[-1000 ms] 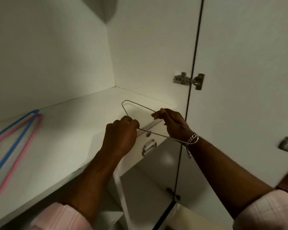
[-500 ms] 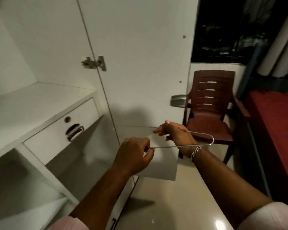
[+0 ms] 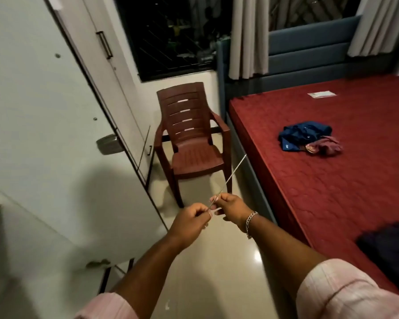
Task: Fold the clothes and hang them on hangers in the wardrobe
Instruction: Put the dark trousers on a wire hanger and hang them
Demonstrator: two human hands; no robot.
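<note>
A thin metal wire hanger [image 3: 229, 176] is seen edge-on, pointing away from me toward the bed. My left hand [image 3: 190, 223] pinches its near end, and my right hand [image 3: 232, 209], with a chain bracelet at the wrist, grips it just beside. On the red mattress [image 3: 332, 192] lies a crumpled dark blue garment [image 3: 303, 134] with a small maroon cloth [image 3: 324, 146] against it. Another dark garment [image 3: 389, 252] lies at the bed's near right edge. The open white wardrobe door [image 3: 44, 134] stands at my left.
A brown plastic armchair [image 3: 191, 143] stands ahead between the wardrobe and the bed. A barred dark window [image 3: 171, 35] and curtains [image 3: 249, 35] are behind it. A small white paper [image 3: 321, 94] lies far on the mattress. Glossy tiled floor [image 3: 217, 272] runs beneath my arms.
My view has turned right, away from the wardrobe shelf toward the bed. Both hands have carried the wire hanger out of the wardrobe, and it now points forward, seen edge-on.
</note>
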